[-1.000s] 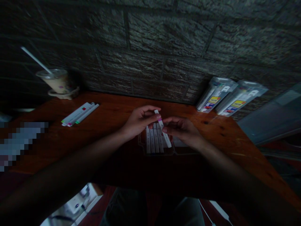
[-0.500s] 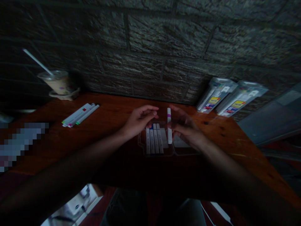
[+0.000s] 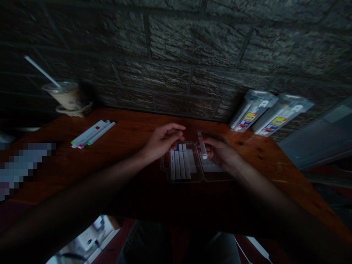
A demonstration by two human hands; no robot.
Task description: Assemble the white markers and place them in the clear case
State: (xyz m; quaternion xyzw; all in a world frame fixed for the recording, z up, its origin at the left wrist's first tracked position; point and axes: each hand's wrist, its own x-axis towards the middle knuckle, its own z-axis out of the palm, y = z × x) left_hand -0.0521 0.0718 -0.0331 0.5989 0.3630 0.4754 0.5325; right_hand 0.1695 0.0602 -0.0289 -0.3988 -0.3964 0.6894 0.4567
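My right hand (image 3: 218, 151) grips a white marker (image 3: 202, 148), which points toward me above the open lid of a clear plastic case (image 3: 193, 175). Three white markers (image 3: 180, 165) lie side by side in the case's left half. My left hand (image 3: 162, 141) hovers just left of the case's far edge with its fingers loosely curled, and nothing shows in it. Both forearms reach in over the dark wooden table (image 3: 132, 135).
Several loose markers (image 3: 92, 134) lie at the table's left. A cup with a straw (image 3: 66, 96) stands in the far left corner. Two packaged marker sets (image 3: 271, 112) lean against the brick wall on the right. A grey panel (image 3: 319, 137) slopes at the right edge.
The left hand let go of the marker it shared with the right hand. The right hand turned the marker from a slant to upright, then tipped it toward me.
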